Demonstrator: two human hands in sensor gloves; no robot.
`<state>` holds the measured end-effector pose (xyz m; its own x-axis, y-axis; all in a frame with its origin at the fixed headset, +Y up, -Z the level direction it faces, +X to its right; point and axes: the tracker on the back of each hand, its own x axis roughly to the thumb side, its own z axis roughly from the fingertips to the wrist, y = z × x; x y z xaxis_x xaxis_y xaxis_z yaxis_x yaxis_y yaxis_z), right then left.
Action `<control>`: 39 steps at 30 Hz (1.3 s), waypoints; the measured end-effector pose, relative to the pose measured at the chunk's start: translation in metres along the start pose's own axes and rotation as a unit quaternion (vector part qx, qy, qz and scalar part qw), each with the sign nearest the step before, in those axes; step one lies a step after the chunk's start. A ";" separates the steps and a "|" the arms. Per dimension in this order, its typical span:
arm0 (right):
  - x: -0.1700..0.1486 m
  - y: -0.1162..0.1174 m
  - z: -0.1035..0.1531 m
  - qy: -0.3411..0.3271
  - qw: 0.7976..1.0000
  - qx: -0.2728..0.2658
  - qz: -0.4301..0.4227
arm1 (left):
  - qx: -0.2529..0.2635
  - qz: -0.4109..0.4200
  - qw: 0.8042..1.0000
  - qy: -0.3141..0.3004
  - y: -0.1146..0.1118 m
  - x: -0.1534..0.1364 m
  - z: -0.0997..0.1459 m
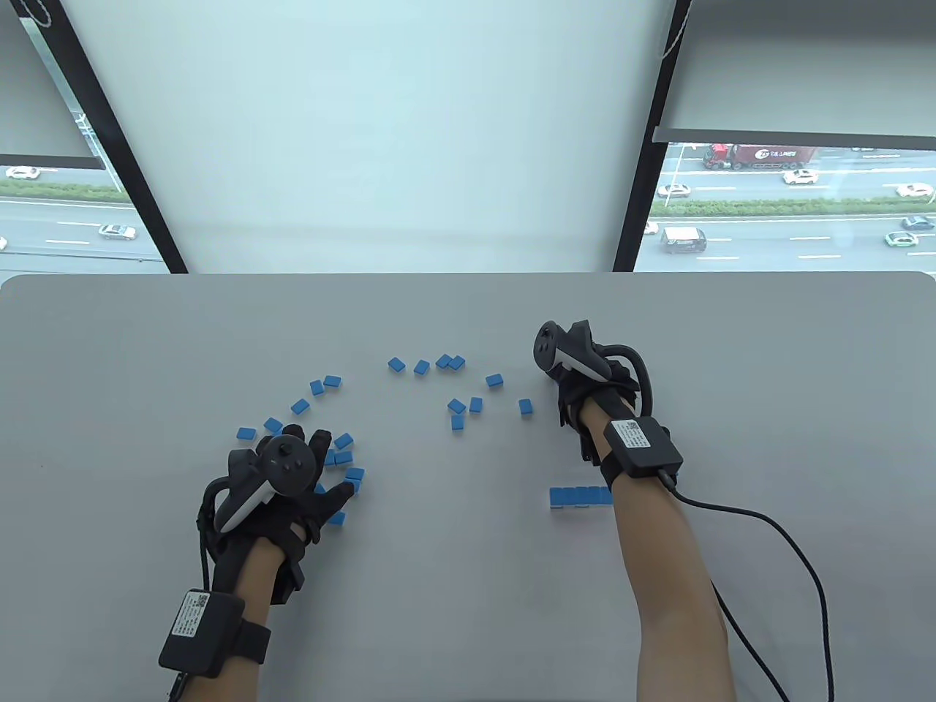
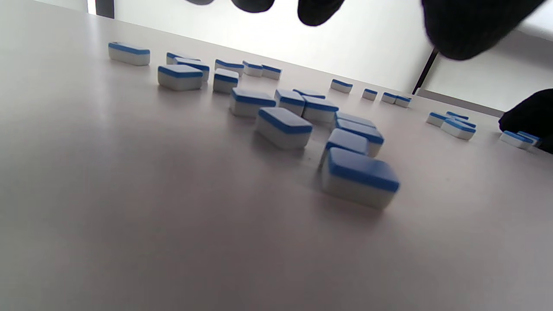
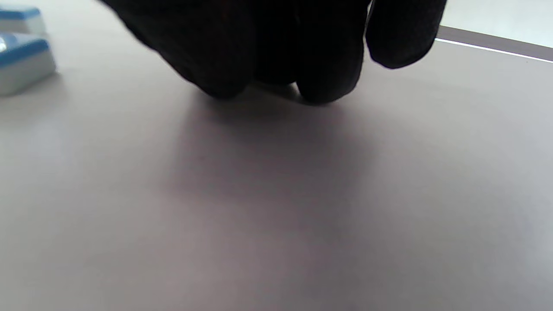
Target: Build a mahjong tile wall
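Several blue-backed mahjong tiles lie face down, scattered over the grey table (image 1: 453, 585), with a loose group at mid-table (image 1: 457, 406). My left hand (image 1: 333, 468) hovers with spread fingers over a cluster of tiles (image 1: 344, 440) and holds nothing. In the left wrist view its fingertips (image 2: 319, 8) hang above the nearest tile (image 2: 359, 177). A short row of tiles (image 1: 581, 496) stands side by side, partly hidden by my right forearm. My right hand (image 1: 567, 380) is farther back. Its fingers (image 3: 328, 65) are bunched together with their tips on the table, and no tile shows between them.
Two tiles (image 3: 21, 62) lie to the left of my right hand in the right wrist view. A black cable (image 1: 775, 541) trails from the right wrist across the table's right side. The table's far edge (image 1: 468, 275) runs along a window.
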<state>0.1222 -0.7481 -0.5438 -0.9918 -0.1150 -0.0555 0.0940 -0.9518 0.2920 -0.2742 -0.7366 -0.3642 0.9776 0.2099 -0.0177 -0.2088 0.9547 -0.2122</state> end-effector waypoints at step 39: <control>-0.163 0.060 0.124 0.049 0.992 -0.093 -0.075 | -0.018 -0.006 1.000 0.000 -0.008 0.000 -0.001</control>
<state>0.2789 -0.7509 -0.3994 -0.9835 0.0125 -0.1805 -0.0296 -0.9952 0.0929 -0.2723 -0.7450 -0.3637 0.9801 0.1978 -0.0149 -0.1953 0.9491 -0.2470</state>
